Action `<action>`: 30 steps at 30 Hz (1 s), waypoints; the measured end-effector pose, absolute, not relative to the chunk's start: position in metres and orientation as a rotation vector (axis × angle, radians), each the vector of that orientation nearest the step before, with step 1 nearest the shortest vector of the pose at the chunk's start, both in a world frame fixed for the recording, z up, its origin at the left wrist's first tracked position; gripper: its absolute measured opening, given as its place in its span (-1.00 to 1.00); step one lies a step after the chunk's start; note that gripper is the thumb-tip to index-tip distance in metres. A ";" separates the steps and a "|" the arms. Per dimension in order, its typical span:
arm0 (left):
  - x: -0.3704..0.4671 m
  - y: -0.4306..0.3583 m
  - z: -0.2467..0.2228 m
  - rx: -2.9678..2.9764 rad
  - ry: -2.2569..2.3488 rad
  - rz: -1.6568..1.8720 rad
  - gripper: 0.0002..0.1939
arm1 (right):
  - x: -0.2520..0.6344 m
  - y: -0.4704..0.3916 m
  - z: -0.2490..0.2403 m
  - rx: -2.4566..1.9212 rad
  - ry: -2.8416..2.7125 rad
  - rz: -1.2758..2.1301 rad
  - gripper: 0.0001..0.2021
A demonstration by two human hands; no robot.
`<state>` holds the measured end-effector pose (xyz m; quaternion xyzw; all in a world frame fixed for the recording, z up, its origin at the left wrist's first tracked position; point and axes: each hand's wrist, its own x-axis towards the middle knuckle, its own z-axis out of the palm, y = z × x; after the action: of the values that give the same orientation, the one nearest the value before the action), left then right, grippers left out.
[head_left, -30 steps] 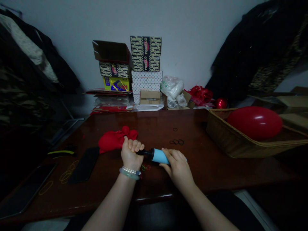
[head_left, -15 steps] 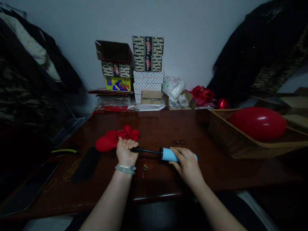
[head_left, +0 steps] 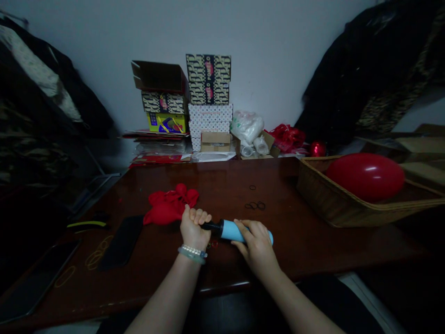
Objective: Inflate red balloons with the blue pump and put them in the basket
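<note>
A blue hand pump (head_left: pixel 229 230) with a black end lies level between my hands, just above the dark table (head_left: pixel 222 269). My left hand (head_left: pixel 195 226), with bracelets at its wrist, is closed round the black end. A red balloon (head_left: pixel 162 214), slightly filled, reaches to the left hand's far side; its neck is hidden by the fingers. My right hand (head_left: pixel 255 243) is wrapped over the blue barrel. Little of the black rod shows between the hands. Several limp red balloons (head_left: pixel 174 195) lie just beyond my left hand.
A wicker basket (head_left: pixel 325 199) holding a big red balloon (head_left: pixel 366 176) stands at the right. Black bands (head_left: pixel 255 205) lie mid-table. A dark phone (head_left: pixel 121 241), yellow bands (head_left: pixel 99 253) and a tablet (head_left: pixel 41 278) are at the left. Stacked boxes (head_left: pixel 210 116) line the wall.
My hands have come closer together, and the pump's black rod has mostly slid into the blue barrel. The red balloon at my left hand looks larger and has shifted right.
</note>
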<state>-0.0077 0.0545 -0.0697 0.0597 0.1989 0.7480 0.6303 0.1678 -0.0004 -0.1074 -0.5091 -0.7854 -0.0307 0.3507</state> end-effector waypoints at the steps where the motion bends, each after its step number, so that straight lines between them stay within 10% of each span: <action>1: -0.007 0.054 -0.070 0.138 0.456 1.712 -0.50 | 0.168 0.000 -0.107 -1.314 -2.040 -0.070 -0.47; 30: -0.002 0.052 -0.061 0.112 0.458 1.722 -0.52 | 0.173 0.005 -0.102 -1.274 -2.082 0.043 -0.46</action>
<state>-0.0019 0.0518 -0.0614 0.0489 0.1999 0.7511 0.6273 0.1733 0.0049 -0.1023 -0.4902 -0.8011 0.0165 0.3431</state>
